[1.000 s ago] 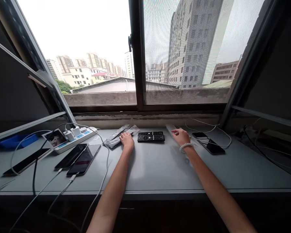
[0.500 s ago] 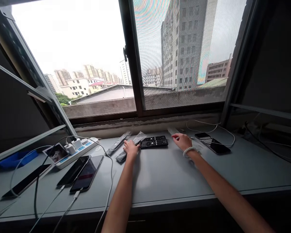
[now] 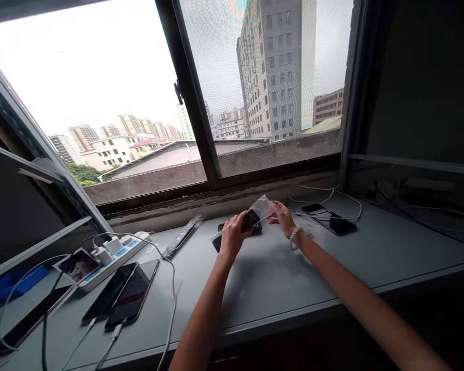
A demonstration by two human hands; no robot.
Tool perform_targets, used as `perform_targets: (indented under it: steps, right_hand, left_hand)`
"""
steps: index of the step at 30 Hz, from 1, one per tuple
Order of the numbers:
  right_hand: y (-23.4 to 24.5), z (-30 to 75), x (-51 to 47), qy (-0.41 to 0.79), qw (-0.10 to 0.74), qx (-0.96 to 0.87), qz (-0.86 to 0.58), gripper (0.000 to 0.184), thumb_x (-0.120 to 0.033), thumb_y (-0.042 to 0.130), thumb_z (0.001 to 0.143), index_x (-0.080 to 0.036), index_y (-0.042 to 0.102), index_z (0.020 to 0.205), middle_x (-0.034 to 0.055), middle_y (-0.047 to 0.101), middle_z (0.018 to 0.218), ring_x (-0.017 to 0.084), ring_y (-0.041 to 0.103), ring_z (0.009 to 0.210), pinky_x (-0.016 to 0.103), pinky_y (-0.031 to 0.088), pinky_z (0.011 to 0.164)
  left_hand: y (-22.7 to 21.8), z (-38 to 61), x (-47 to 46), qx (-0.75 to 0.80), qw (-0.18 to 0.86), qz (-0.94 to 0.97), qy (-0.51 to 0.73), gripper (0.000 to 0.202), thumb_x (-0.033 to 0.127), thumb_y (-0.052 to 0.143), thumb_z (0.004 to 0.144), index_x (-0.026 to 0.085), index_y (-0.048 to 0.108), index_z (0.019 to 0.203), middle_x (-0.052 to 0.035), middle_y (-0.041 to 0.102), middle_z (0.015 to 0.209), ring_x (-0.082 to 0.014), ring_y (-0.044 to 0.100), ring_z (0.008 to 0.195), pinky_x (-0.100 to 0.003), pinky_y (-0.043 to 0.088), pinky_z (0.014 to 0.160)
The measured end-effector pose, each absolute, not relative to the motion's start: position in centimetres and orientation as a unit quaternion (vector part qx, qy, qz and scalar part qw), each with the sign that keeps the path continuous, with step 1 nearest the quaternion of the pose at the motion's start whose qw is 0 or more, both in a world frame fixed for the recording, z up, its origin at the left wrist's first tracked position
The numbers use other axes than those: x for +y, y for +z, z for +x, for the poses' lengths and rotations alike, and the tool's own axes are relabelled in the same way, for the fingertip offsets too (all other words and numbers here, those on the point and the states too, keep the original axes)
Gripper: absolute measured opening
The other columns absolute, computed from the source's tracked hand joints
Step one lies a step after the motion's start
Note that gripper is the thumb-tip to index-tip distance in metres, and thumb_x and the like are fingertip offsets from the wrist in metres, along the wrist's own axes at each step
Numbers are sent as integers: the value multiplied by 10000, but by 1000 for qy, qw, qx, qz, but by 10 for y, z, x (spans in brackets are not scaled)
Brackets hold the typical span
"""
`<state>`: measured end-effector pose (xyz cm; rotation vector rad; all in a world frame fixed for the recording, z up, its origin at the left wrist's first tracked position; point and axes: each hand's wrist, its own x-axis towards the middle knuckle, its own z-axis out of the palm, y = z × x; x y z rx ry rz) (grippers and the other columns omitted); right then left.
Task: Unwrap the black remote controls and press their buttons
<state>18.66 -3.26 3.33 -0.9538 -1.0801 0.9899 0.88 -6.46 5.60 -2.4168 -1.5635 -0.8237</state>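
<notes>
My left hand [image 3: 232,236] is closed around a black remote in a clear plastic bag [image 3: 250,219], held a little above the grey table [image 3: 278,278]. My right hand [image 3: 283,216], with a bead bracelet on the wrist, pinches the loose upper end of that bag. Behind the hands an unbagged black remote [image 3: 257,227] lies on the table, mostly hidden. A second bagged remote [image 3: 183,236] lies flat to the left, near the window sill.
A white power strip [image 3: 112,251] with chargers, two phones [image 3: 126,291] and a dark tablet [image 3: 21,324] on cables lie at the left. Another phone [image 3: 328,219] with a white cable [image 3: 332,193] lies at the right. The window frame [image 3: 193,118] stands behind.
My left hand has picked one bagged remote up off the table. My right hand has moved left and taken the bag's end. The view has swung to the right.
</notes>
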Motion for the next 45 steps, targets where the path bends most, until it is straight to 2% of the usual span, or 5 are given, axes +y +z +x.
perform_targets:
  steps: [17, 23, 35, 41, 45]
  right_hand:
    - [21, 192, -27, 435, 592, -528, -427, 376, -521, 572, 681, -182, 692, 792, 87, 662, 977, 237, 579, 946, 239, 490, 539]
    - [14, 190, -24, 445, 500, -568, -479, 320, -434, 634, 662, -173, 698, 835, 93, 652, 966, 187, 597, 771, 210, 439, 450]
    - [8, 190, -18, 376, 466, -659, -455, 351, -374, 605, 652, -161, 535, 382, 62, 616, 681, 125, 499, 582, 238, 377, 521]
    - [10, 192, -18, 420, 487, -641, -419, 394, -458, 695, 553, -145, 696, 792, 50, 649, 741, 113, 494, 534, 259, 413, 537]
    - [8, 193, -16, 434, 496, -627, -415, 363, -428, 753, 471, -157, 687, 703, 72, 665, 776, 152, 535, 585, 288, 441, 571]
  left_hand:
    - [29, -6, -48, -523, 81, -810, -253, 469, 269, 629, 752, 260, 498, 1203, -6, 625, 979, -179, 585, 873, -281, 386, 826]
    - [29, -9, -49, -530, 92, -808, -243, 521, 229, 639, 724, 267, 482, 1220, -13, 606, 1012, -197, 568, 912, -285, 390, 805]
    - [30, 5, -54, -487, 123, -834, -229, 418, 191, 592, 747, 244, 506, 1153, -24, 581, 1024, -192, 560, 907, -299, 391, 800]
    - [31, 5, -54, -481, 120, -832, -249, 462, 395, 628, 739, 259, 498, 1160, -13, 588, 986, -185, 571, 884, -290, 396, 780]
    - [30, 8, -55, -479, 113, -833, -255, 427, 422, 588, 776, 255, 506, 1160, -19, 598, 976, -186, 575, 885, -291, 401, 781]
